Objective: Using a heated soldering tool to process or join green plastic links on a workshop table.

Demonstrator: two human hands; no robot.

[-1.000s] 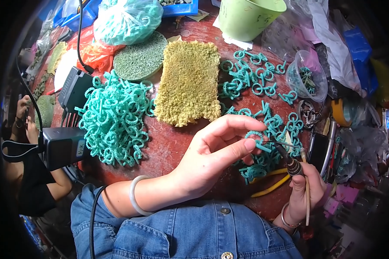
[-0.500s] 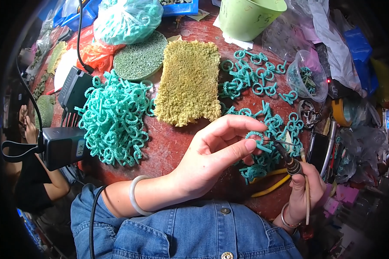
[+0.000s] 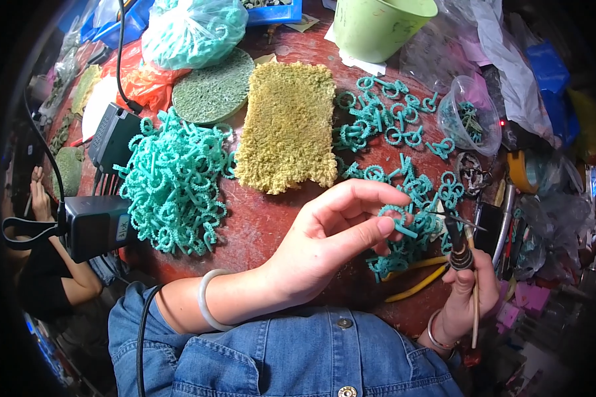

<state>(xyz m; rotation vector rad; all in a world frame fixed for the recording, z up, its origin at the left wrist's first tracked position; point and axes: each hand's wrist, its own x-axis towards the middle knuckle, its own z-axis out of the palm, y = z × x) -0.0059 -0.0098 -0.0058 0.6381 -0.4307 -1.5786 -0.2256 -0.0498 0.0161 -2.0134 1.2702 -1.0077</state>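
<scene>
Turquoise in colour and seemingly rigid, the ring in work carries small notches around its outer edge and ends in a short, straight stem pointing down and to the right. We find it at the fingertips of the left hand, which pinches it between thumb and fingers above the red table; part of its loop is hidden behind the fingers. The right hand is closed around a dark tool with a ribbed collar, and a slender wooden stick runs through the same grasp. We note that the tool's upper end stands to the right of the ring, apart from it; what the thin dark point beside it belongs to, we cannot tell.

For comparison, we see many similar pieces: a dense heap at left, its loops and stems tangled together, and a looser scatter at right, where single rings are easily made out. Between the two lies a shaggy yellow mat, roughly rectangular. Beyond the heap we observe a round green pad and a clear bag filled with turquoise pieces.
</scene>
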